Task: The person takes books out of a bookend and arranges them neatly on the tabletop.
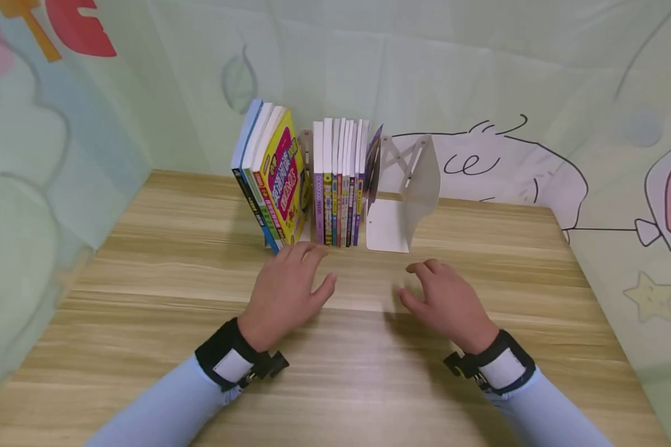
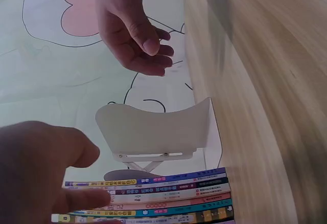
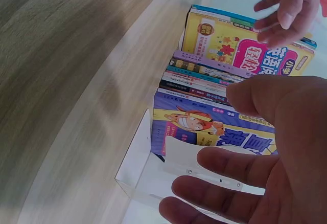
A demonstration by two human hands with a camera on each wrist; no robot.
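Left hand point(image 1: 286, 293) near books point(image 1: 338, 198), right hand point(image 1: 448, 304) near bookend point(image 1: 388, 228), both loosely spread over wood-grain table point(image 1: 341, 385); cartoon-printed backdrop point(image 1: 346, 56) behind.

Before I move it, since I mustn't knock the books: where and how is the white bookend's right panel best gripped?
Probably pinch the right panel by its near edge, right hand coming from the front: the panel is thin and upright, that edge free on both faces, the crossed brace farther back.

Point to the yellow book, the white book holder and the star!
Yellow book point(image 1: 285, 181): head view, front cover.
White book holder point(image 1: 425, 179): head view, right end panel.
Star point(image 1: 650, 297): head view, its middle.
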